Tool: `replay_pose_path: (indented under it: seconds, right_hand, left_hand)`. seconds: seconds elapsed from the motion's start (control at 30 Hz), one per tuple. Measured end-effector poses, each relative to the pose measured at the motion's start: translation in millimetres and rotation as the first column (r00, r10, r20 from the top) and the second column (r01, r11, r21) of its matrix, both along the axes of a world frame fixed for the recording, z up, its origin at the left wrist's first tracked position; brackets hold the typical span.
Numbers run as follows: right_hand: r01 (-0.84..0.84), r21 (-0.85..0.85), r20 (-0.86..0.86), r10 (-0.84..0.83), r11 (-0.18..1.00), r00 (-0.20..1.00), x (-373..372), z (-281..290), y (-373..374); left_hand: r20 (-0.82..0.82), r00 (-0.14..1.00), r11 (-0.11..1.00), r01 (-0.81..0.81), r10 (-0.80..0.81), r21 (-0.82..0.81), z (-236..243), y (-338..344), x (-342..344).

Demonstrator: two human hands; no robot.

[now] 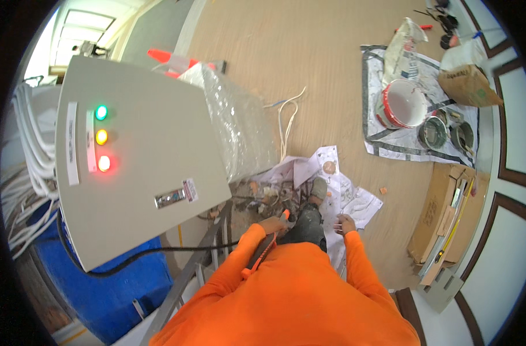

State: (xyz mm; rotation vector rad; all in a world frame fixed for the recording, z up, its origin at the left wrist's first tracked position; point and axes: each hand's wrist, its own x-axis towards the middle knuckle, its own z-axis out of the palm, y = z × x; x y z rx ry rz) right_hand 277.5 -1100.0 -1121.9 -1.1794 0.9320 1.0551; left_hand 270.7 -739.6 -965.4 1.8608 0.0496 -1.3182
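My left hand (pixel 271 224) is closed round a small orange-ended tool (pixel 285 214), whose kind I cannot make out. Lower down on that side, a dark and orange strap-like thing (pixel 259 258) lies against my sleeve. On the other side, my right hand (pixel 346 224) has its fingers pinched together, with something thin and pale at the fingertips, too small to name. Between the hands, my dusty shoe (pixel 317 191) stands at crumpled white printed sheets (pixel 346 199). Rubble and debris (pixel 257 199) lie on the floor just beyond my left hand.
A grey electrical cabinet (pixel 142 144) with three lit lamps stands at left, a black cable (pixel 176 249) running from it. Near it are clear plastic sheeting (pixel 231 127), an orange cone (pixel 171 57) and a blue tarp (pixel 101 288). At right are a bucket (pixel 406 105) and cardboard boxes (pixel 430 219).
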Motion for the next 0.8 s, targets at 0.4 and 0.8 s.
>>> replay_pose_path:
  seconds: [0.4, 0.8]
  right_hand:
    - [-0.049, 0.542, 0.037, 0.035, 0.839, 0.999, 70.7, 151.1, 155.7]
    - [-0.031, 0.500, -0.034, 0.055, 0.866, 0.998, 37.0, 148.2, 55.6]
  left_hand:
    - [-0.189, 0.633, 0.606, -0.774, 0.751, -0.184, 1.8, -37.6, 72.7]
    - [-0.638, 0.302, 0.442, -0.895, 0.708, 0.067, 18.0, -84.5, 98.5]
